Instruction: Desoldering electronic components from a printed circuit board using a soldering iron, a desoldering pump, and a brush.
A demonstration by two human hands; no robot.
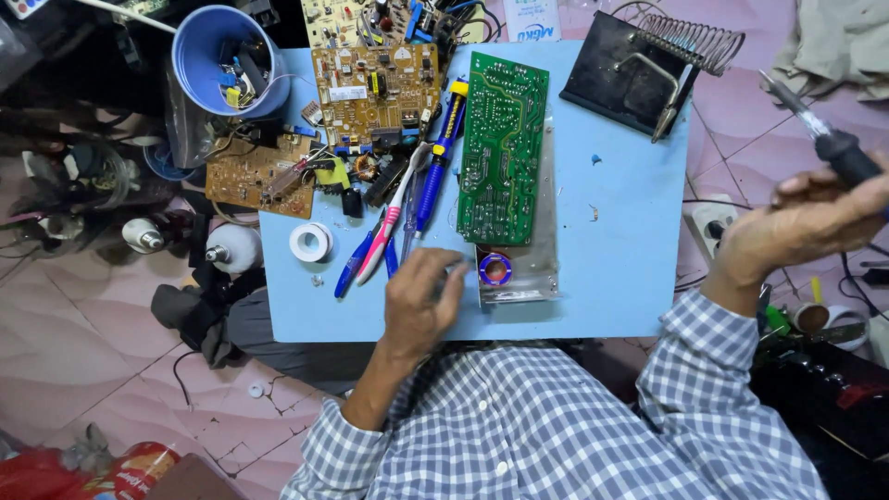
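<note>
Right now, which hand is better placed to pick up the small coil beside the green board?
The left hand. It rests on the blue table right next to the coil, fingers free. The right hand is off to the side, gripping the soldering iron.

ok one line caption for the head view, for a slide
Right hand holds a soldering iron off the blue table; left hand rests beside a green circuit board.

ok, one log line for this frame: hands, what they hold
left hand: on blue table, beside green circuit board | right hand: holds soldering iron, raised off table
</note>
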